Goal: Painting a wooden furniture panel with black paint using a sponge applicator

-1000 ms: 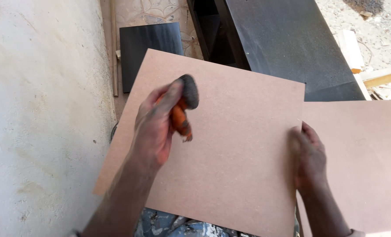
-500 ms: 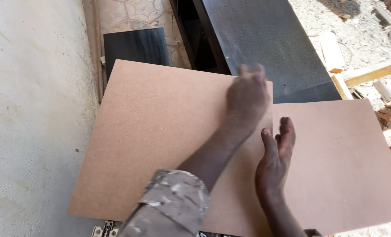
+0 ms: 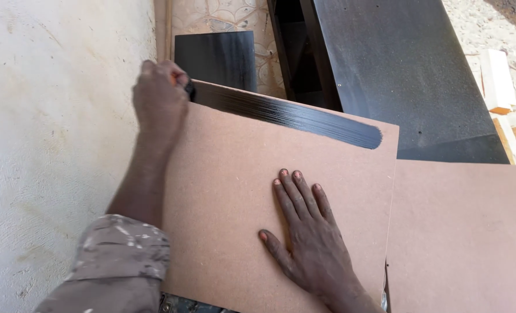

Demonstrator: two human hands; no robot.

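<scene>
A tool with an orange handle is almost wholly hidden inside the closed left hand point(image 3: 160, 95). The board point(image 3: 240, 232) beneath the right hand point(image 3: 310, 237) is cut off by the lower edge, as is a second board point(image 3: 466, 232) to that hand's right, also cropped at the right edge.

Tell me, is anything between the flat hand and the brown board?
Nothing visible. The right hand lies flat right on the brown board, fingers spread. The left hand grips a tool at the board's far edge, beside the black painted stripe.
</scene>
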